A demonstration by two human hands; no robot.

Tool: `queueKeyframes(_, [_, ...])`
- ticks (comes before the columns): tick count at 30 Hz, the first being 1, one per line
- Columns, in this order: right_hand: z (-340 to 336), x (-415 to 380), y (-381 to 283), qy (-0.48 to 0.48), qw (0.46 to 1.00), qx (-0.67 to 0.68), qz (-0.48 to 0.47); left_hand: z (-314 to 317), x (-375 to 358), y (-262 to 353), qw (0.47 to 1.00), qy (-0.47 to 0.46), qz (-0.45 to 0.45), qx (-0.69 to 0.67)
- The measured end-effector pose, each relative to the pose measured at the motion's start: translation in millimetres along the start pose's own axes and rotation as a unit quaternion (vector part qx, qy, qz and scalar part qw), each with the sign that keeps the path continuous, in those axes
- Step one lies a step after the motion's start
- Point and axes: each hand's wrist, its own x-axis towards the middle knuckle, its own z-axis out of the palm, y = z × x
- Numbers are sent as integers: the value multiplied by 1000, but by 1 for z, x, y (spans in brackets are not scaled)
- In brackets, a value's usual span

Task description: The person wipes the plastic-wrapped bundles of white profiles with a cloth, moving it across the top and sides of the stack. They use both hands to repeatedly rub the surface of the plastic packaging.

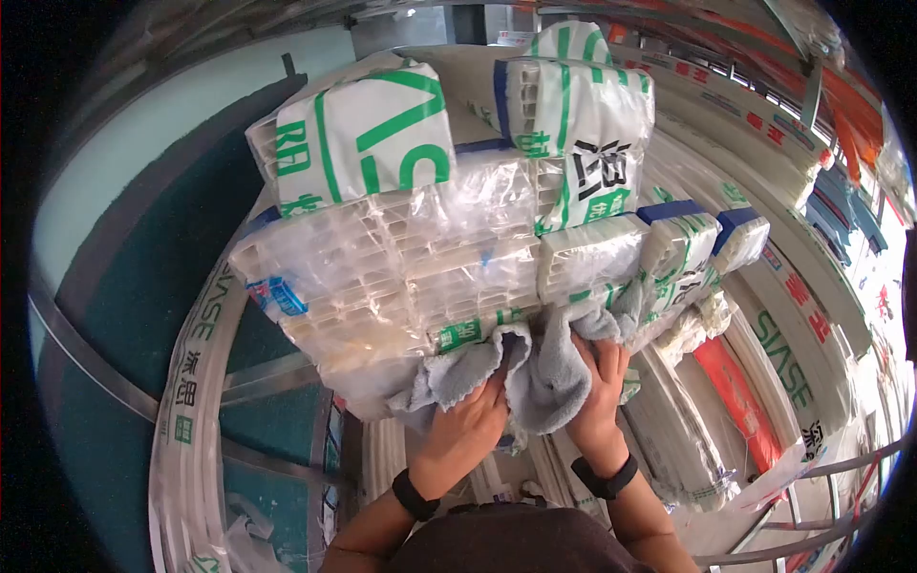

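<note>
Wrapped stack [401, 263]: one. At the stack's near side: one left hand [468, 425], one right hand [600, 393]; grey cloth [559, 384], piece count indeterminate. Below the stack: two black wristbands [415, 494]. Right of it: one red strip [737, 406].

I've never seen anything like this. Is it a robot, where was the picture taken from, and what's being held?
No machine: the grip is a person's two bare hands, left hand and right hand, with a black band on each wrist. The single picture comes from a camera on that person's head, looking forward and down. Both hands hold bunched grey cloth at the lower front of a stack of wrapped bundles, some in clear plastic, some in white-and-green printed wrapping. Longer pale bundles lie lower down, on the right.
</note>
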Motion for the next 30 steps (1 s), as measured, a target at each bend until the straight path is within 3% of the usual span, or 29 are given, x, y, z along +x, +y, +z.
queueKeyframes(5, [-9, -7, -5, -40, 999, 11, 11, -4, -10, 0, 999, 13, -28, -30])
queueKeyframes(10, [-21, 8, -19, -54, 992, 113, -31, -37, -23, -10, 989, 141, 25, -32])
queueKeyframes(13, [-20, 32, -42, -5, 987, 143, -70, -57, -30, -18, 973, 218, -40, 61])
queueKeyframes(16, [-16, 64, -62, -19, 991, 113, -69, -51, -44, -51, 971, 190, -141, -27])
queueKeyframes(19, [0, 83, -72, -7, 994, 77, -72, -62, -26, -64, 957, 157, -176, 168])
queueKeyframes(20, [8, 87, -73, 3, 995, 67, -76, -65, -21, -70, 968, 156, -111, 164])
queueKeyframes(23, [30, 82, -81, 37, 997, 50, -54, -64, -16, -72, 970, 115, -113, 180])
queueKeyframes(24, [35, 81, -80, 44, 997, 29, -61, -60, -18, -68, 975, 51, -168, 133])
queueKeyframes(30, [55, 76, -75, 117, 989, 37, -82, -53, -23, -72, 966, 77, -123, 214])
